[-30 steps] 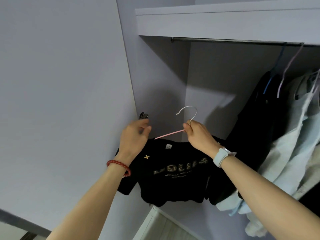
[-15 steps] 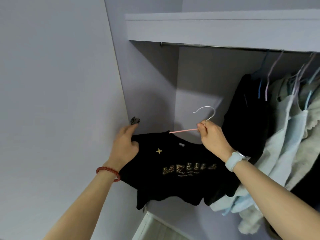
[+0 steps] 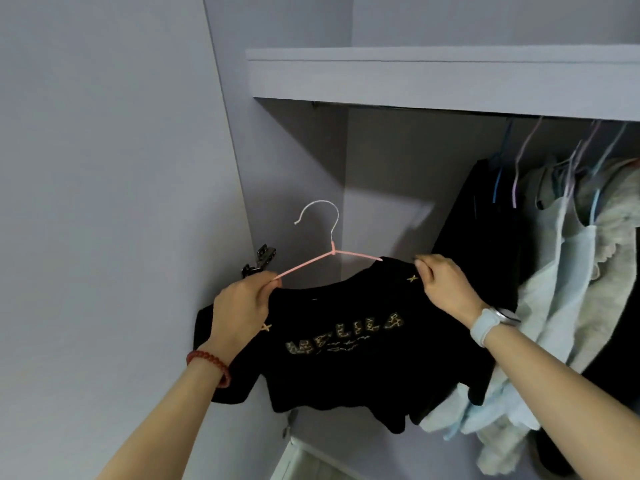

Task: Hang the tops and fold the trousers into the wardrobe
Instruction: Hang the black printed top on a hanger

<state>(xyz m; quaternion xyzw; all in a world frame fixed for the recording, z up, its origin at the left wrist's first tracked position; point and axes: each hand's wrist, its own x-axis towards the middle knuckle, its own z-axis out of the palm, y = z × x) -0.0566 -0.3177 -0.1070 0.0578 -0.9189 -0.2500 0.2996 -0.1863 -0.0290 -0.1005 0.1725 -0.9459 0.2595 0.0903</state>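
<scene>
Holding the black top on its pink hanger, I pinch one hanger arm with my left hand. My right hand pinches the top's other shoulder below the wardrobe rail.

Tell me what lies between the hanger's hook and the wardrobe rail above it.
Nothing: in the head view only bare wardrobe wall separates the pink hanger from the rail; the hung clothes sit further right.
</scene>
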